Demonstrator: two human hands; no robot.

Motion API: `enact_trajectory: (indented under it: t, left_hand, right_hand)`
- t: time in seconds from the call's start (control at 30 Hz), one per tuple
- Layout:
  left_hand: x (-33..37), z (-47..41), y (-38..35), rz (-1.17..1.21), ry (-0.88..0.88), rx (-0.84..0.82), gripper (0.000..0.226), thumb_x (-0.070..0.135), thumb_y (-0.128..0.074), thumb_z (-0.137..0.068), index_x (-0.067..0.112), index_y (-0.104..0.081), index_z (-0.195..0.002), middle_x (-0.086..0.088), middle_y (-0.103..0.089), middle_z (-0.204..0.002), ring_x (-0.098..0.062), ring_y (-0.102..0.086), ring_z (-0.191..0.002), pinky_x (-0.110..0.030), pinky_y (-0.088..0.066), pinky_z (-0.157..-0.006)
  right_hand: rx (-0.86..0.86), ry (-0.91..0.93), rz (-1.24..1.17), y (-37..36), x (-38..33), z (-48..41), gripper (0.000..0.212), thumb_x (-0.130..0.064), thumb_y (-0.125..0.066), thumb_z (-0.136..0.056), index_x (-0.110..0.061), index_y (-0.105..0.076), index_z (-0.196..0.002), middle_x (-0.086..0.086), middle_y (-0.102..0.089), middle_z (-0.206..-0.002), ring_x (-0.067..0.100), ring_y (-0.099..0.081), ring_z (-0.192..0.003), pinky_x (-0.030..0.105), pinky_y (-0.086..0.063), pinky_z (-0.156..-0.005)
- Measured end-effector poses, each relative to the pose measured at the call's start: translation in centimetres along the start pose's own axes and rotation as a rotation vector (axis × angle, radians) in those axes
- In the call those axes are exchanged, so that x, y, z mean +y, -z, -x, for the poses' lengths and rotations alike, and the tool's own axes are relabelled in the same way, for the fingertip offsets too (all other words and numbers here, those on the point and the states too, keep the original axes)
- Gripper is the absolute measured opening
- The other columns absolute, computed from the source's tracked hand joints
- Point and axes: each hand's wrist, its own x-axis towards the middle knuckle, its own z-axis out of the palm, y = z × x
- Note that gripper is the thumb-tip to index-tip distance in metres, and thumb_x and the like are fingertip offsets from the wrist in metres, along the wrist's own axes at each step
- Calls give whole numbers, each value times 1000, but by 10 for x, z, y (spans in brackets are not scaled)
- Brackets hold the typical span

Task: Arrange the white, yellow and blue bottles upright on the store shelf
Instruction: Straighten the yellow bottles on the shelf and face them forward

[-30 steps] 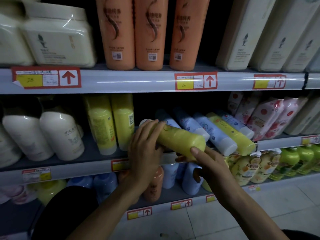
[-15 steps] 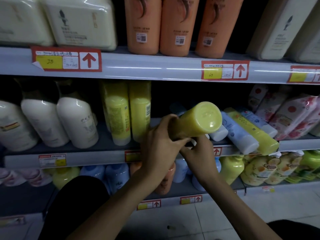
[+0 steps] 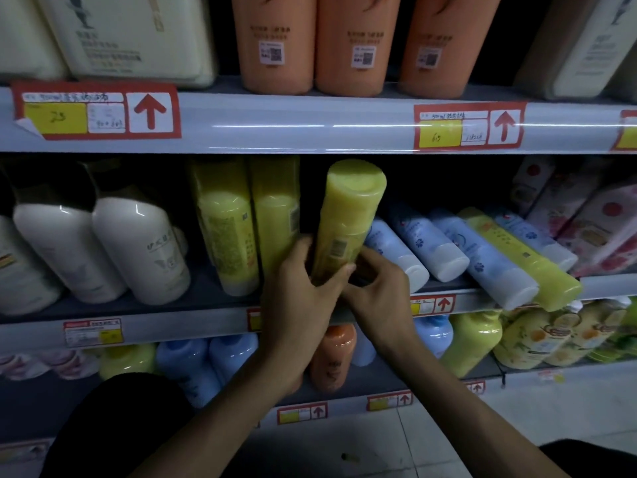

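A yellow bottle (image 3: 348, 215) stands nearly upright at the middle shelf's (image 3: 172, 322) front, leaning slightly right. My left hand (image 3: 303, 288) wraps its lower part from the left and my right hand (image 3: 379, 288) holds its base from the right. Two yellow bottles (image 3: 248, 222) stand upright just left of it. White bottles (image 3: 103, 243) stand further left. To the right, several blue bottles (image 3: 444, 243) and one yellow bottle (image 3: 517, 253) lie on their sides, caps toward me.
Orange bottles (image 3: 358, 39) and cream packs (image 3: 138, 36) fill the upper shelf. Pink floral packs (image 3: 586, 222) sit at the right. The lower shelf holds blue, orange and yellow-green bottles (image 3: 472, 336). Tiled floor (image 3: 551, 415) lies below.
The yellow bottle was lifted from lying among the others, swung up and tilted to nearly upright beside the standing yellow pair. Both hands slid down to its lower end.
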Motion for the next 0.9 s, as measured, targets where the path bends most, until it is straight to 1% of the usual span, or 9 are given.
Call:
enact_trajectory:
  t: [0.1,0.13,0.23,0.3,0.4,0.5,0.57,0.67,0.9]
  left_hand:
    - [-3,7,5,-42,0,-8,34,30,-74,-93,40,-63,-125,23,-72,-112,4,-66,-110,-34,-59,-95]
    - [-6,8,7,-47,8,-10,35,26,-72,-95,37,-63,-128,23,-71,-115,5,-65,-113,-33,-58,-97]
    - [-17,11,11,-77,38,-6,35,21,-70,-95,37,-63,-126,21,-70,-119,1,-65,-114,-39,-57,-98]
    - [-23,12,15,-110,42,0,34,20,-69,-94,40,-63,-122,21,-70,-116,0,-66,-113,-41,-58,-97]
    - [-28,12,19,-148,39,6,33,21,-67,-94,36,-64,-123,19,-70,-115,-2,-66,-112,-43,-58,-96]
    - [-31,13,25,-171,18,-15,32,20,-66,-95,35,-65,-124,18,-70,-115,-3,-66,-112,-42,-58,-95]
    - [-32,12,29,-172,4,-39,31,18,-65,-96,33,-66,-123,18,-70,-115,-2,-66,-113,-40,-58,-95]
    - [-34,12,34,-203,-17,-65,32,17,-65,-97,35,-66,-124,18,-70,-116,-3,-66,-114,-40,-58,-95]
    - [-37,12,39,-260,-30,-77,32,19,-64,-98,37,-65,-124,21,-69,-118,-1,-65,-113,-37,-58,-95]
  right_hand:
    - [32,-58,33,-6,2,-11,24,-23,-83,-80,-24,-76,-103,-11,-79,-88,3,-75,-85,41,-62,-79]
    - [46,-68,47,-8,2,-16,24,-27,-84,-79,-24,-76,-102,-11,-79,-87,1,-74,-83,38,-62,-78]
    - [98,-103,105,-17,3,-28,25,-38,-84,-77,-25,-75,-97,-13,-78,-82,-3,-72,-78,32,-61,-74]
    - [112,-112,108,-22,4,-36,24,-36,-84,-78,-25,-74,-97,-13,-77,-83,-4,-71,-78,30,-60,-75]
    - [82,-102,86,-28,4,-46,32,-34,-84,-77,-24,-75,-105,-11,-78,-91,-2,-72,-84,34,-62,-80]
    - [40,-98,93,-34,3,-55,48,-51,-75,-70,-24,-74,-109,-8,-79,-97,2,-73,-88,39,-63,-83]
    - [32,-107,109,-40,3,-60,53,-58,-70,-66,-22,-73,-106,-6,-79,-95,6,-74,-86,41,-63,-81]
    - [30,-132,135,-47,1,-64,51,-61,-69,-66,-21,-72,-97,-5,-77,-86,8,-73,-80,42,-62,-75]
    - [64,-160,158,-58,3,-66,44,-60,-65,-71,-21,-67,-91,-2,-75,-83,20,-72,-80,48,-60,-73]
